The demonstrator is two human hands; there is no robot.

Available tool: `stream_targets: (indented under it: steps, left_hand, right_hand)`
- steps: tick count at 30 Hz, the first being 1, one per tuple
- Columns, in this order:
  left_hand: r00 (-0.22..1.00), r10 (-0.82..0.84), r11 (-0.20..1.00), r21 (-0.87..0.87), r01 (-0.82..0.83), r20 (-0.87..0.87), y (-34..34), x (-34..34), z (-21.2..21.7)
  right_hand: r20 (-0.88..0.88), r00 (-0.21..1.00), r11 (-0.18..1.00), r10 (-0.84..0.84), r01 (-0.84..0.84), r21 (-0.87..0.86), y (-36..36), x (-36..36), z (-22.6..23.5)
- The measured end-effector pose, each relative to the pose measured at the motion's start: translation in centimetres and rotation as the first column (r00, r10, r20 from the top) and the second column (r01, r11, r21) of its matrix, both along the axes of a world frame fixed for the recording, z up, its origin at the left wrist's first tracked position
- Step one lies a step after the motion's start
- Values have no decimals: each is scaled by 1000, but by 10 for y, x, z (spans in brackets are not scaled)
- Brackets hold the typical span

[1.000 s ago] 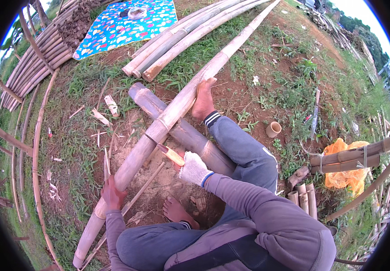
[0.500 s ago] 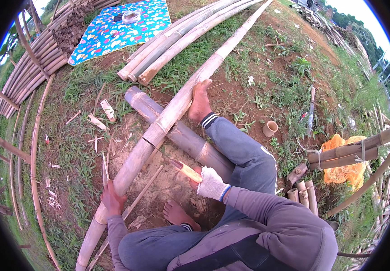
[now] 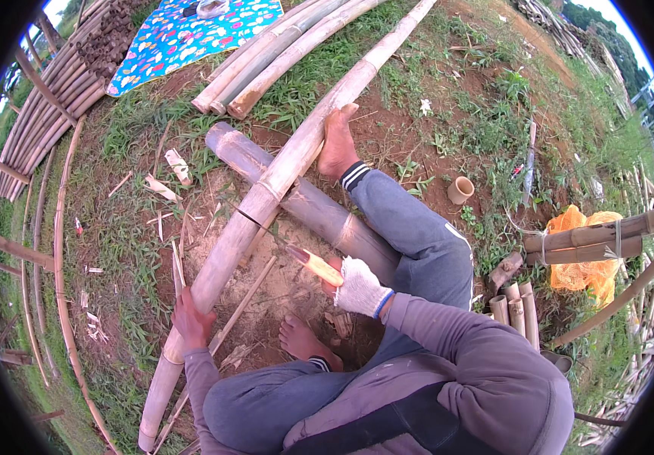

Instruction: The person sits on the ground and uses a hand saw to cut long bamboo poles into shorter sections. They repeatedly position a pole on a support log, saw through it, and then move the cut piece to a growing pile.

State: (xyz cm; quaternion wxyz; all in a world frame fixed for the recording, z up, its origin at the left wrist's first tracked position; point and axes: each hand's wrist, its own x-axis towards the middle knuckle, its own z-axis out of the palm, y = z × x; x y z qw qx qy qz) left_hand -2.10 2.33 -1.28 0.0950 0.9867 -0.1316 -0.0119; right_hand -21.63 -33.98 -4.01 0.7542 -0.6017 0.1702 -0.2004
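A long pale bamboo pole point(image 3: 225, 262) slants across the ground, resting over a thicker, darker bamboo log point(image 3: 319, 220). My bare left hand point(image 3: 193, 318) is closed around the pole's near part. In my right hand point(image 3: 361, 288), which wears a white knit glove, is the wooden handle of a handsaw point(image 3: 314, 263). Its thin dark blade lies across the pole at a dark cut line, just on my side of the log. Beyond the log, my bare foot point(image 3: 337, 144) presses against the pole's right side.
Several thick bamboo poles point(image 3: 289, 57) lie ahead beside a blue patterned mat point(image 3: 190, 45). Wood chips point(image 3: 178, 167) litter the left ground. On the right are a short bamboo cup point(image 3: 460, 190), cut bamboo tubes point(image 3: 516, 311) and an orange net bag point(image 3: 585, 277).
The view has shifted slightly, so the scene sits a little higher. A thin bit of blade now shows past the pole's left side. Both hands keep their holds.
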Motion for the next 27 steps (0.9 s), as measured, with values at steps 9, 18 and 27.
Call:
stream_targets:
  steps: [9, 18, 27]
  left_hand:
    - [999, 47, 998, -37, -48, -19, 28, -18, 5]
    - [990, 94, 994, -65, -87, 109, 25, -53, 53]
    - [973, 84, 987, -151, -53, 214, 6, -126, 87]
  right_hand:
    - [-173, 984, 619, 54, -168, -767, -18, 4, 52]
    - [93, 989, 393, -118, 133, -910, -158, -2, 186]
    - [-86, 985, 750, -151, 57, -659, -226, -33, 192]
